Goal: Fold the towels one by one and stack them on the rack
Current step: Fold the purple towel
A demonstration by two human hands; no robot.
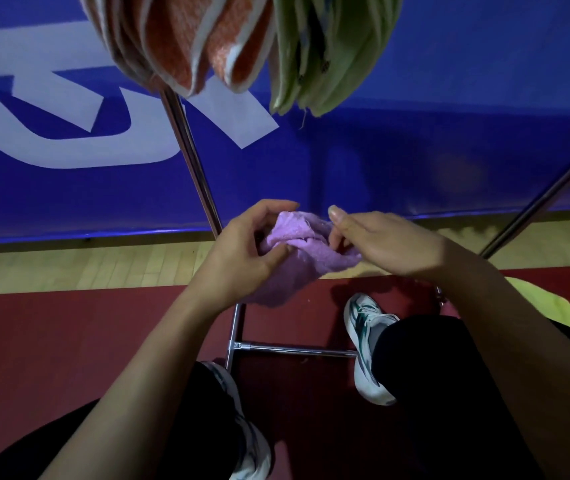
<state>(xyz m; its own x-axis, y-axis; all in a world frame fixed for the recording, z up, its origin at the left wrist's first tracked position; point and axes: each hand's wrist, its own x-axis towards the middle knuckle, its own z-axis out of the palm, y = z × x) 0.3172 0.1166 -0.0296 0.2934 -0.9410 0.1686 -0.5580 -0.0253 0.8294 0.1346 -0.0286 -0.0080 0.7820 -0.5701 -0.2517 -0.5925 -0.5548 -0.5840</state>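
Observation:
A small pink towel (306, 252) is bunched between both my hands at mid-frame, its lower end hanging down. My left hand (245, 251) grips its left side with curled fingers and thumb. My right hand (380, 242) pinches the right side, fingers tucked under the cloth. Above, several orange-and-white towels (193, 46) and green towels (332, 53) hang from the rack at the top edge. The rack's metal pole (193, 161) slants down behind my left hand.
A second rack pole (550, 195) runs diagonally at the right. The rack's base bar (297, 350) lies on the red floor between my shoes. A blue banner wall (449, 133) stands behind. A yellow-green cloth (553, 313) lies at the right.

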